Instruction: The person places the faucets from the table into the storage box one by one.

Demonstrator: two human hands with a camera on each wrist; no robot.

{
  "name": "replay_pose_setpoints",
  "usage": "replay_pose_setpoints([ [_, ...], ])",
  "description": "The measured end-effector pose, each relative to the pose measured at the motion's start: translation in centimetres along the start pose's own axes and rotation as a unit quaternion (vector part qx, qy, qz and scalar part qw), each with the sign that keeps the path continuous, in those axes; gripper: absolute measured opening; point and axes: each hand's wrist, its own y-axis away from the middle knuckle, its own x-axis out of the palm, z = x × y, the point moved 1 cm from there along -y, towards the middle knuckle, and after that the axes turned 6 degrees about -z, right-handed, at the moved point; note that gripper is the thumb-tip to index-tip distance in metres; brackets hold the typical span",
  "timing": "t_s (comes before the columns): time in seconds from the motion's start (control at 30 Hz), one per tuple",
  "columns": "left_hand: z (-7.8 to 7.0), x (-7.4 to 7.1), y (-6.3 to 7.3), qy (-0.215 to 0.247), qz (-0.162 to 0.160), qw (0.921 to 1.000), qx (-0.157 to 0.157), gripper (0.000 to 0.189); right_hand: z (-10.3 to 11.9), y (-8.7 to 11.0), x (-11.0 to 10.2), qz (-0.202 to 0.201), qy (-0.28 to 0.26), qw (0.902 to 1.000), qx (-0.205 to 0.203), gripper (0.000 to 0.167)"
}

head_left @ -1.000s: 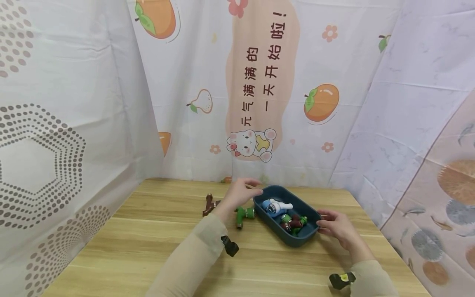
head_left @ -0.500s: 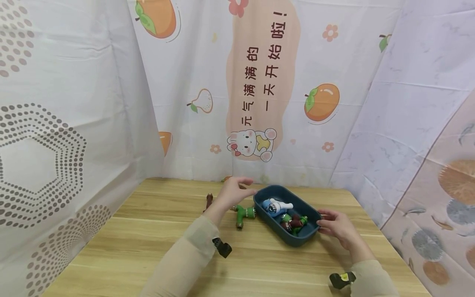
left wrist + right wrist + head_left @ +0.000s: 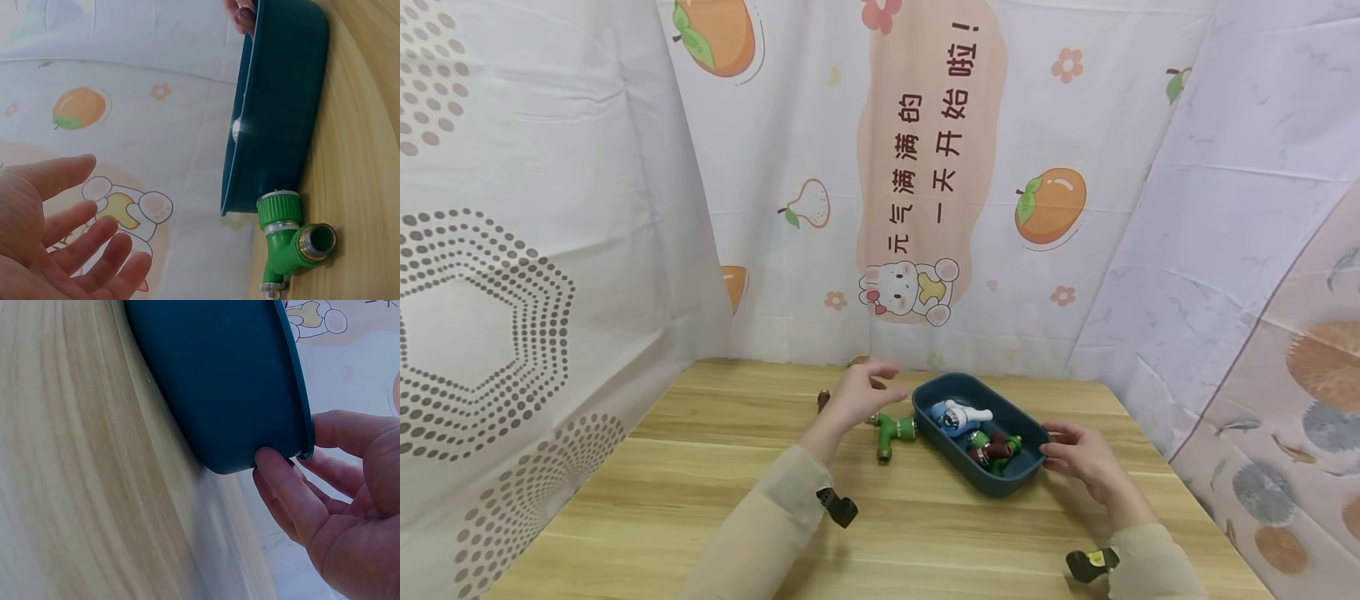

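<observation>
My left hand (image 3: 852, 396) hovers above the table with fingers spread and relaxed, apart from the dark blue plastic bin (image 3: 945, 447). Below and beside it lies a green T-shaped pipe fitting (image 3: 895, 429); the left wrist view shows its threaded end and ribbed collar. A dark brown fitting (image 3: 823, 400) is mostly hidden behind the left hand. At the bin's right end, my right hand (image 3: 1086, 458) touches the outer wall and rim with extended, slightly bent fingers (image 3: 290, 487). Inside the bin lie a blue-and-white fitting (image 3: 970, 416) and brown and green fittings (image 3: 997, 449).
The wood-grain table (image 3: 700, 483) extends in front of the bin and to the left. Patterned cloth (image 3: 805, 275) hangs at the back and both sides. A small black camera (image 3: 837, 506) is strapped to the left wrist, and another black camera (image 3: 1090, 566) to the right.
My left hand has drawn away from the bin's left end, moving left and slightly toward me, and covers more of the brown fitting. The right hand and the bin stay in place.
</observation>
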Motion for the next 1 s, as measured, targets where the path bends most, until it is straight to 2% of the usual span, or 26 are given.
replay_pose_setpoints([
  [0.5, 1.8, -1.1, 0.1, -0.005, -0.015, 0.9998, -0.015, 0.046, -0.2, -0.3, -0.1, 0.0, 0.003, 1.0, 0.0, 0.055],
  [0.67, 2.7, -1.3, -0.2, -0.001, -0.022, 0.9997, -0.002, 0.046, -0.2, -0.2, 0.0, -0.003, 0.005, 1.0, 0.001, 0.055],
  [0.77, 3.1, -1.5, -0.3, -0.003, -0.023, 0.9997, 0.003, 0.046, -0.2, -0.3, -0.1, -0.001, 0.003, 1.0, -0.002, 0.055],
  [1.0, 3.9, -1.2, -0.5, -0.016, -0.013, 0.9998, -0.008, 0.046, -0.4, -0.4, -0.1, -0.002, 0.0, 1.0, -0.001, 0.055],
])
